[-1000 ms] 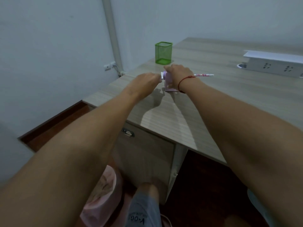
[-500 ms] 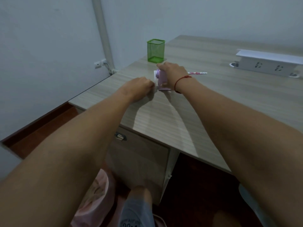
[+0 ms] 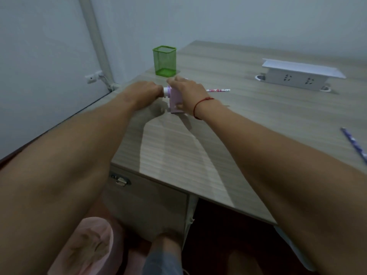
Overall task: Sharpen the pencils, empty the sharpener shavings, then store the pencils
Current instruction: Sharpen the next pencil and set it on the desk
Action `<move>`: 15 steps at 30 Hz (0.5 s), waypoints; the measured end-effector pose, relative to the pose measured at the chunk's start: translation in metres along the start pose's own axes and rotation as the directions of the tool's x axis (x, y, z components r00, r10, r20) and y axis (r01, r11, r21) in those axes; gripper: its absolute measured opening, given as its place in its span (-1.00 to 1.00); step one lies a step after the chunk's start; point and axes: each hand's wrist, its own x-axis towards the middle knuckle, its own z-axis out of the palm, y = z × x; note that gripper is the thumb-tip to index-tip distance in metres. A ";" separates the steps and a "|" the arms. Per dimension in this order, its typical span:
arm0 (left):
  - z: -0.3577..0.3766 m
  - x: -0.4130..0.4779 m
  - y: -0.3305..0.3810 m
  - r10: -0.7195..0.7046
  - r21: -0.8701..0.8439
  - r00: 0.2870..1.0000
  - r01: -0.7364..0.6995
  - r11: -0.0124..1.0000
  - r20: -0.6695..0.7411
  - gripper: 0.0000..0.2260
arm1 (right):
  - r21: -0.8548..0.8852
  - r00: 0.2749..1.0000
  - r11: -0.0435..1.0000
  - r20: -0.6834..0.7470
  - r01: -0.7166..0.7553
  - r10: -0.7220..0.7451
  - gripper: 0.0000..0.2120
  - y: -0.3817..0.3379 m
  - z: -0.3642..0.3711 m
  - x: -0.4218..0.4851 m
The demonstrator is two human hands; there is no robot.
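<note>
Through the head camera I see the left hand [image 3: 144, 92] curled round the white knob [image 3: 165, 92] on the left end of a pale lilac, box-shaped plastic sharpener [image 3: 175, 100]. The sharpener stands on the light wood-grain desk [image 3: 238, 126]. The right hand [image 3: 186, 90] grips the sharpener's body from above. A pink patterned pencil [image 3: 218, 90] pokes out rightward behind that hand. A green mesh pencil cup [image 3: 164, 60] stands just behind. A purple pencil [image 3: 355, 145] lies well apart, far right.
</note>
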 end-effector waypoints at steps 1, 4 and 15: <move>-0.003 0.002 -0.001 -0.001 0.019 1.000 0.002 1.000 -0.023 -0.81 | -0.003 1.000 1.000 -0.002 -0.004 0.004 -0.39 0.001 0.000 0.000; -0.013 0.005 -0.001 0.002 0.057 0.995 0.004 0.998 -0.102 -0.79 | 0.001 1.000 1.000 0.012 -0.020 0.020 -0.39 0.003 -0.001 0.000; -0.030 -0.030 0.015 -0.025 -0.056 0.959 0.009 0.998 -0.283 -0.80 | -0.030 0.994 0.995 0.064 -0.092 0.093 -0.50 -0.011 -0.008 0.010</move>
